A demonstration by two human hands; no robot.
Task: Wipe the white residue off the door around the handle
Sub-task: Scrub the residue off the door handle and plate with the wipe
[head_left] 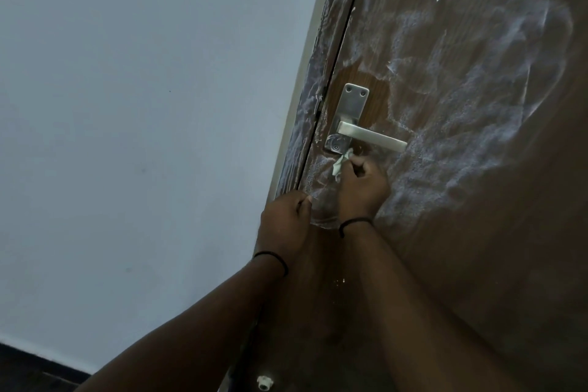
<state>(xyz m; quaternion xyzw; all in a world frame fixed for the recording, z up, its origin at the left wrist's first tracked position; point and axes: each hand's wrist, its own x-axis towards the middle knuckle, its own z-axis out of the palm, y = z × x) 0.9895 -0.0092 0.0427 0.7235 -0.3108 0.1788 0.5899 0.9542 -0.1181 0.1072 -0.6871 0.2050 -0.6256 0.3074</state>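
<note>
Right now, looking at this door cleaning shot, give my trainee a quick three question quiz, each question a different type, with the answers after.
1. True or false: the right hand pinches a small cloth just under the lever handle.
2. Where is the brown door already free of white residue? A) far right of the lever's tip B) around the top of the metal backplate C) along the door frame
3. Fill in: the left hand rests near the door's ____ edge, below the handle.

Key: 1 true; 2 B; 3 left
</note>
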